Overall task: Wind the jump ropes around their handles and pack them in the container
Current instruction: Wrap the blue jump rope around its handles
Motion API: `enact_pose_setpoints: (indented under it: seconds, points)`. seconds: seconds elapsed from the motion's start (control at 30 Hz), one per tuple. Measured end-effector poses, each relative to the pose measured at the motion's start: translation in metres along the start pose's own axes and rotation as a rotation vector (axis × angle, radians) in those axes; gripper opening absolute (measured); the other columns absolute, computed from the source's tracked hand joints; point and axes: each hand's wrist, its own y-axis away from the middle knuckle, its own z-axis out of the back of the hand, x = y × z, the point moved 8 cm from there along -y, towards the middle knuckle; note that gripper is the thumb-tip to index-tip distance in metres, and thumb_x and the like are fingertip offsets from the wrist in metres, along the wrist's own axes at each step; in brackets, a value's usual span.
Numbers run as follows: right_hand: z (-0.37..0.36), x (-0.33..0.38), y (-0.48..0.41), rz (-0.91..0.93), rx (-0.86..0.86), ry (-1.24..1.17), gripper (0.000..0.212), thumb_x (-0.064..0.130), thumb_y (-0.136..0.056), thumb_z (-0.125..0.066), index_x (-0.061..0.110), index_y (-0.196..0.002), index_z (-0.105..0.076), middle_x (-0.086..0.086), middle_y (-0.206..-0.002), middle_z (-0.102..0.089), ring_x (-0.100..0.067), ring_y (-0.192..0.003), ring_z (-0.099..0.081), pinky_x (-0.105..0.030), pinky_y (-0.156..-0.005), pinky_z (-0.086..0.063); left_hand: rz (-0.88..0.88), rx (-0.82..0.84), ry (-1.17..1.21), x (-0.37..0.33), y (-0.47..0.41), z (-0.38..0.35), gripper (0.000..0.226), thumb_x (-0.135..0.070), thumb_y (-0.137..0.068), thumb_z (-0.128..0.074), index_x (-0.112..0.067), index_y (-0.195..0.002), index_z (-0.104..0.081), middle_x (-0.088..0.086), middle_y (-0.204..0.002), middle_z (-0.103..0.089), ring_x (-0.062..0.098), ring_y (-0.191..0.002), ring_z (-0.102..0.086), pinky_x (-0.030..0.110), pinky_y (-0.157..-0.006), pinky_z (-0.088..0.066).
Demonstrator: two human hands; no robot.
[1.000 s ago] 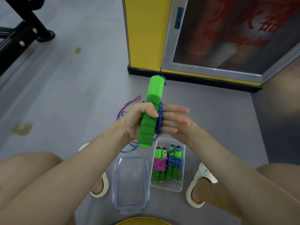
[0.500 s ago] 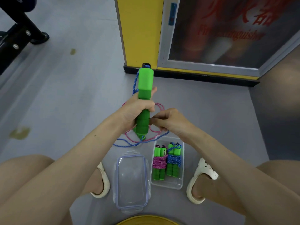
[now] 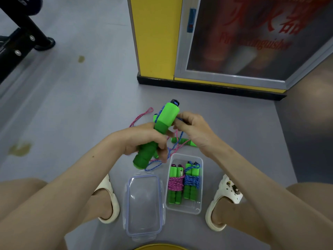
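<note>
My left hand (image 3: 144, 139) grips a pair of green jump-rope handles (image 3: 162, 127), tilted with their tops up and to the right. My right hand (image 3: 194, 129) pinches the blue rope (image 3: 173, 150) beside the upper end of the handles. The rest of the blue rope hangs down to the floor. A pink rope (image 3: 144, 113) with its green handles (image 3: 183, 141) lies loose on the floor behind my hands. The clear container (image 3: 183, 208) stands between my feet and holds two wound ropes, one pink (image 3: 175, 184) and one blue (image 3: 191, 182).
The container's clear lid (image 3: 144, 204) lies flat to the left of it. My white sandals (image 3: 110, 201) (image 3: 223, 201) flank both. A yellow pillar (image 3: 155, 37) and a glass cabinet door (image 3: 252, 38) stand ahead. A black equipment frame (image 3: 19, 38) is at the far left.
The handles have tilted from upright to leaning right and dropped lower. My right hand has moved from the lower part of the handles up to their top end with the blue rope.
</note>
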Motion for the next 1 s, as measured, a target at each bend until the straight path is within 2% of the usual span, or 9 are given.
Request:
enact_pose_setpoints:
  seconds: [0.1, 0.2, 0.3, 0.5, 0.57, 0.63, 0.7, 0.87, 1.0]
  points:
    - [-0.003, -0.006, -0.002, -0.04, -0.009, -0.136, 0.012, 0.004, -0.093, -0.052, 0.005, -0.093, -0.064, 0.001, -0.071, -0.061, -0.001, -0.06, -0.055, -0.016, -0.063, -0.045, -0.034, 0.161, 0.193, -0.003, 0.006, -0.018, 0.017, -0.006, -0.058, -0.051, 0.009, -0.063, -0.059, 0.014, -0.046, -0.054, 0.016, -0.033, -0.045, 0.029, -0.061, -0.052]
    - [-0.018, -0.017, 0.0, -0.193, 0.009, -0.473, 0.012, 0.005, -0.093, -0.053, 0.003, -0.089, -0.065, -0.009, -0.07, -0.064, -0.018, -0.063, -0.057, -0.019, -0.057, -0.051, -0.063, 0.291, 0.43, -0.006, 0.003, -0.023, 0.046, -0.009, -0.052, -0.054, 0.026, -0.082, -0.055, 0.012, -0.042, -0.051, 0.012, -0.028, -0.038, 0.031, -0.068, -0.057]
    - [-0.032, -0.018, 0.005, -0.315, 0.031, -0.721, 0.017, 0.012, -0.09, -0.052, 0.003, -0.085, -0.066, -0.019, -0.072, -0.056, -0.027, -0.071, -0.061, -0.025, -0.056, -0.054, -0.16, 0.463, 0.613, -0.019, 0.006, -0.028, 0.043, -0.011, -0.053, -0.062, 0.011, -0.089, -0.069, 0.01, -0.048, -0.057, 0.008, -0.029, -0.042, 0.031, -0.07, -0.058]
    - [-0.045, -0.012, 0.002, -0.288, 0.131, -0.739, 0.063, 0.002, -0.1, -0.025, 0.023, -0.057, -0.067, 0.018, -0.04, -0.052, 0.007, -0.038, -0.052, -0.002, -0.041, -0.037, -0.403, 0.453, 0.927, -0.047, 0.008, -0.029, 0.06, -0.009, -0.057, -0.063, 0.005, -0.115, -0.065, 0.02, -0.109, -0.069, 0.025, -0.099, -0.069, 0.037, -0.096, -0.051]
    - [-0.045, -0.013, -0.001, -0.233, 0.07, -0.633, 0.036, 0.003, -0.099, -0.036, 0.027, -0.098, -0.062, 0.014, -0.078, -0.068, -0.001, -0.073, -0.068, -0.02, -0.072, -0.057, -0.448, 0.38, 1.038, -0.05, 0.006, -0.021, 0.068, 0.0, -0.055, -0.058, 0.006, -0.123, -0.059, 0.022, -0.124, -0.061, 0.029, -0.114, -0.062, 0.039, -0.102, -0.047]
    - [-0.049, -0.019, -0.003, -0.232, 0.023, -0.475, 0.024, 0.011, -0.099, -0.042, 0.019, -0.1, -0.064, -0.015, -0.105, -0.069, -0.035, -0.104, -0.063, -0.046, -0.095, -0.049, -0.44, 0.233, 1.019, -0.045, 0.0, -0.013, 0.073, 0.003, -0.056, -0.048, 0.004, -0.129, -0.053, 0.021, -0.13, -0.058, 0.028, -0.119, -0.059, 0.038, -0.105, -0.043]
    - [-0.047, -0.028, -0.005, -0.261, -0.012, -0.37, 0.018, 0.001, -0.093, -0.047, 0.004, -0.09, -0.064, -0.035, -0.101, -0.063, -0.052, -0.092, -0.057, -0.048, -0.087, -0.046, -0.427, 0.091, 0.955, -0.038, -0.005, -0.003, 0.078, 0.002, -0.059, -0.04, 0.0, -0.137, -0.044, 0.017, -0.135, -0.055, 0.026, -0.124, -0.055, 0.037, -0.109, -0.038]
    - [-0.053, -0.03, -0.003, -0.226, 0.105, -0.111, 0.018, 0.002, -0.095, -0.047, -0.005, -0.084, -0.06, -0.013, -0.066, -0.055, -0.015, -0.05, -0.048, -0.024, -0.053, -0.038, -0.4, -0.14, 0.892, -0.031, -0.001, 0.015, 0.076, 0.005, -0.067, -0.038, -0.012, -0.141, -0.038, 0.005, -0.136, -0.055, 0.016, -0.13, -0.049, 0.027, -0.108, -0.035]
    - [-0.055, -0.018, -0.002, -0.152, 0.193, 0.029, 0.021, 0.006, -0.093, -0.055, 0.01, -0.073, -0.062, -0.004, -0.055, -0.049, -0.005, -0.044, -0.042, -0.018, -0.049, -0.034, -0.262, -0.436, 0.214, -0.027, 0.009, 0.036, 0.037, -0.008, -0.059, -0.056, -0.018, -0.095, -0.054, -0.004, -0.083, -0.059, 0.011, -0.078, -0.058, 0.019, -0.061, -0.045]
